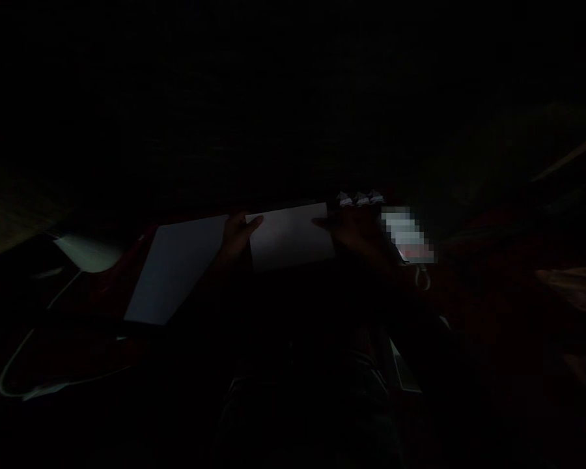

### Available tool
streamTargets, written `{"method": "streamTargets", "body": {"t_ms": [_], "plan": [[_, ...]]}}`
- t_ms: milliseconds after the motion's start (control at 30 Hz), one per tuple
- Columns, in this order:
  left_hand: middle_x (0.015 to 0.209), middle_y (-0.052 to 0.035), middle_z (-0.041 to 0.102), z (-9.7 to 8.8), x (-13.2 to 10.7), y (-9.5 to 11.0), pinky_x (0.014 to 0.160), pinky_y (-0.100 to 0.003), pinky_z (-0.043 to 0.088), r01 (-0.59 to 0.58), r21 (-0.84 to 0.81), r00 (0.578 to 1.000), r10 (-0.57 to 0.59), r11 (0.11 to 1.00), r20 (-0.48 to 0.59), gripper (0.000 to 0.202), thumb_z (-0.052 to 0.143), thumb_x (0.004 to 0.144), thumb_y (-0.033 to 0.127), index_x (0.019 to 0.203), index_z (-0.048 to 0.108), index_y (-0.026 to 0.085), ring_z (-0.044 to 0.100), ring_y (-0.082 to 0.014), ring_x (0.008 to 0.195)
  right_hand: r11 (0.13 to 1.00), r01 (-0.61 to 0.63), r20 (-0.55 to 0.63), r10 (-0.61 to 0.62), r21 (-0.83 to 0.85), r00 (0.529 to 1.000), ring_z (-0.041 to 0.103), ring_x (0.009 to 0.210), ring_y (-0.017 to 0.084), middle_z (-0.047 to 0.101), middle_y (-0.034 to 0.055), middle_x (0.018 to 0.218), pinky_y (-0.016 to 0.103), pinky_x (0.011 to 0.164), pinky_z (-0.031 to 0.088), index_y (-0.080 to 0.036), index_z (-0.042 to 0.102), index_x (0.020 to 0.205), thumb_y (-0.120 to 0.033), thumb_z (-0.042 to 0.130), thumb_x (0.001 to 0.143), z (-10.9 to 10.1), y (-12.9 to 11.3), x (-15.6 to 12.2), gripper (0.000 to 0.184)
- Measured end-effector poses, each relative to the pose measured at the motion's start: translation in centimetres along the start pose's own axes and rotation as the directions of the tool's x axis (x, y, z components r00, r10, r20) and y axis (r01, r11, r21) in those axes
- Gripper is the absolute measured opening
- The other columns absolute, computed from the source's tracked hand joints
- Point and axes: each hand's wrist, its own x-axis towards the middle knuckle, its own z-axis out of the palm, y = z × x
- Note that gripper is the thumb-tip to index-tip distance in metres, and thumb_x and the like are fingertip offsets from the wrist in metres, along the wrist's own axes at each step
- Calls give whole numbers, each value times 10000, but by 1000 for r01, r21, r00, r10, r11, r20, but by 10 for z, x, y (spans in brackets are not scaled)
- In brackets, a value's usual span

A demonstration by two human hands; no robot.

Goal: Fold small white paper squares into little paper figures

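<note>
In dim light, a white sheet of paper (291, 240) is held up in front of me by both hands. My left hand (237, 236) grips its left edge, with the thumb lying over the front. At the right edge my right hand (344, 233) pinches the sheet in the same way, thumb on top. Behind the paper the other fingers are hidden. A larger white sheet (176, 267) lies to the left, partly covered by my left forearm.
Small folded paper pieces (360, 198) sit in a row beyond my right hand. Right of them lies a lit, phone-like device (407, 236) with a looped cord (422, 279). A pale cone-shaped object (88, 253) and a thin cable (10, 365) are at left. Darkness hides most surroundings.
</note>
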Motion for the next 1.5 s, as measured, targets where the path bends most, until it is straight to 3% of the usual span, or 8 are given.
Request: {"method": "streamTargets", "body": {"t_ms": [100, 200, 367, 700, 1000, 1367, 1500], "plan": [[853, -54, 735, 1, -1, -2, 760, -360, 548, 36, -113, 999, -36, 993, -2, 455, 905, 695, 625, 827, 744, 220, 694, -256, 853, 997, -73, -34, 74, 26, 997, 764, 906, 273, 761, 54, 775, 446, 934, 627, -219, 666, 647, -461, 912, 817, -2, 3, 3, 385], [913, -89, 787, 1, -2, -3, 785, -392, 573, 67, -120, 996, -60, 991, 62, 424, 926, 701, 575, 860, 795, 204, 727, -287, 882, 995, -56, -47, 59, 78, 997, 749, 882, 251, 756, 43, 773, 412, 903, 627, -223, 636, 617, -414, 929, 784, -5, 9, 4, 387], [933, -102, 818, 1, -3, -3, 804, -397, 599, 79, -109, 995, -72, 991, 62, 331, 925, 728, 478, 837, 812, 187, 762, -297, 909, 997, -16, -29, 18, 75, 999, 745, 877, 246, 793, 43, 840, 412, 883, 635, -217, 718, 721, -451, 916, 793, -7, 18, 4, 315], [961, -87, 844, 3, -2, -4, 839, -416, 612, 113, -101, 990, -104, 988, 91, 445, 942, 669, 584, 849, 819, 196, 776, -306, 939, 996, 48, -72, -42, 76, 996, 792, 1035, 303, 833, 59, 938, 487, 969, 663, -228, 777, 799, -426, 888, 814, 6, 33, 15, 228], [1002, -109, 837, 4, -1, -5, 886, -441, 618, 142, -58, 987, -136, 988, 88, 405, 916, 724, 532, 910, 816, 187, 773, -335, 1006, 1000, 27, -60, -26, 11, 998, 802, 1136, 335, 851, 106, 1106, 494, 1005, 670, -217, 829, 899, -324, 872, 846, 6, 38, 16, 126], [1021, -108, 836, 5, -2, -2, 915, -437, 611, 158, -68, 984, -152, 985, 88, 344, 891, 745, 475, 904, 800, 184, 773, -318, 1012, 996, 67, -62, -63, 65, 996, 812, 1004, 305, 862, 79, 1020, 454, 900, 692, -221, 838, 911, -446, 919, 780, 3, 39, 15, 272], [988, -98, 838, 5, -3, -1, 851, -403, 607, 150, -77, 986, -143, 986, 82, 324, 883, 734, 471, 878, 810, 191, 766, -295, 958, 997, 23, -64, -18, 75, 998, 810, 996, 305, 858, 83, 992, 462, 914, 685, -224, 823, 872, -393, 913, 797, 6, 36, 15, 206]]}}
